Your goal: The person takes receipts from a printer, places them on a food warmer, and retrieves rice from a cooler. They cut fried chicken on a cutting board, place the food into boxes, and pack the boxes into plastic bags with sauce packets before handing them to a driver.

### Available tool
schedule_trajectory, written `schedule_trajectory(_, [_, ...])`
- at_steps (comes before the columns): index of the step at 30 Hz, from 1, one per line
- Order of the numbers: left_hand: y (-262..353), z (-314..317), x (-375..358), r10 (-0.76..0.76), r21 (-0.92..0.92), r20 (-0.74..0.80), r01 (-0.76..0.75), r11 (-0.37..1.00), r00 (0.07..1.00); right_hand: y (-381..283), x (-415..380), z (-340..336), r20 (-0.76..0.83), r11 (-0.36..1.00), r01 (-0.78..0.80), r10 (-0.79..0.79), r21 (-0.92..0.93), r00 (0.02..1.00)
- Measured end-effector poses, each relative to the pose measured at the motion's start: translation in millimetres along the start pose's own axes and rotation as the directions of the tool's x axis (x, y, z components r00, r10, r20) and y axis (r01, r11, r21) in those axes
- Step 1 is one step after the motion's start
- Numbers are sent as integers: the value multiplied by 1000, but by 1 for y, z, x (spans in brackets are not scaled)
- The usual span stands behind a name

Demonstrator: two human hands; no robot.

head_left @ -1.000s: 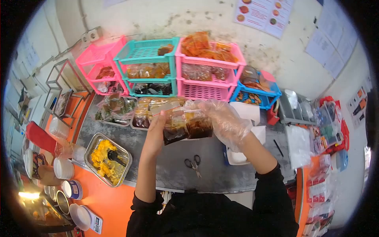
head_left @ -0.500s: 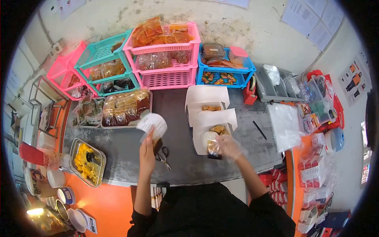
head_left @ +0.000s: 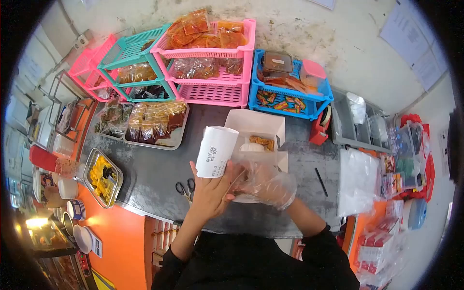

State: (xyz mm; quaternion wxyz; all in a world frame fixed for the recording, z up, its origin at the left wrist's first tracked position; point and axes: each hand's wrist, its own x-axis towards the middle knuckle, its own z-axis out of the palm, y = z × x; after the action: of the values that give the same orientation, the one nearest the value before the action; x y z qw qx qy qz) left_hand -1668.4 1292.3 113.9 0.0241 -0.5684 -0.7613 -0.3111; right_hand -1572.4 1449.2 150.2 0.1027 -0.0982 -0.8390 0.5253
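Observation:
My left hand [head_left: 212, 191] holds a curled white printed receipt [head_left: 215, 152], its fingers pressed together below the paper. Close against it is my right hand [head_left: 266, 181], in a clear plastic glove, with bent fingers; whatever lies between the two hands is hidden and blurred. Behind them stands an open white paper food box [head_left: 256, 121] with white rice [head_left: 250, 147] and a brown fried piece of food [head_left: 262, 141]. A nearer white box is mostly covered by my hands. Black-handled scissors [head_left: 185, 190] lie left of my left wrist.
Pink racks [head_left: 208, 92], teal racks [head_left: 133, 50] and a blue rack [head_left: 290, 92] with packets line the wall. A tray of wrapped packs [head_left: 154, 123] and a tray of yellow food [head_left: 103, 179] sit left. A black pen [head_left: 321, 182] and plastic bags [head_left: 357, 181] lie right.
My left hand has moved right with the receipt, and my right hand has come to meet it over the nearer box. The view has shifted slightly.

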Motion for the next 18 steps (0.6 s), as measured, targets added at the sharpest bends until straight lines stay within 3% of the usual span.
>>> schedule_trajectory(1, [3,0,5,-8,25,6,8,1000,1000,18,5,-7,115,995,6,-18,101,993])
schedule_trajectory(2, [6,-5,11,-28,-140,-104,14,990,994,30,9,-14,228,980,-2,-45,201,973])
schedule_trajectory(3, [7,-10,12,-39,-137,-110,24,990,993,26,16,-30,239,979,-1,-48,202,970])
schedule_trajectory(5, [3,-19,1,-190,-221,-321,121,968,928,1,36,-68,34,990,-20,16,139,999])
schedule_trajectory(6, [-3,-19,-10,-287,-177,-349,238,955,892,-6,47,-81,44,990,-24,18,141,999])
schedule_trajectory(7, [-10,-18,-22,-375,-135,-379,351,927,846,-11,58,-93,49,987,-151,154,-60,987])
schedule_trajectory(8, [-16,-17,-30,-382,-134,-379,359,924,843,-12,68,-99,28,928,-267,283,-260,959])
schedule_trajectory(9, [-22,-17,-39,-440,-121,-386,428,896,811,0,76,-98,39,928,-266,285,-260,958])
schedule_trajectory(11, [-29,-12,-52,-503,-105,-392,506,856,770,45,93,-83,82,911,-117,162,-394,983])
schedule_trajectory(13, [-31,-6,-65,-714,-250,-284,669,700,640,96,97,-62,66,944,-126,152,-304,986])
schedule_trajectory(15, [-28,-2,-71,-750,-337,-215,674,658,625,134,99,-42,35,963,-248,253,-102,967])
schedule_trajectory(16, [-25,0,-74,-786,-443,-144,671,594,601,144,98,-41,47,963,-249,255,-100,966])
schedule_trajectory(17, [-21,2,-77,-811,-540,-69,662,520,581,153,96,-44,101,960,-43,74,-277,992])
schedule_trajectory(18, [-21,11,-81,-812,-718,-17,558,416,583,156,94,-44,184,887,169,-98,-429,978])
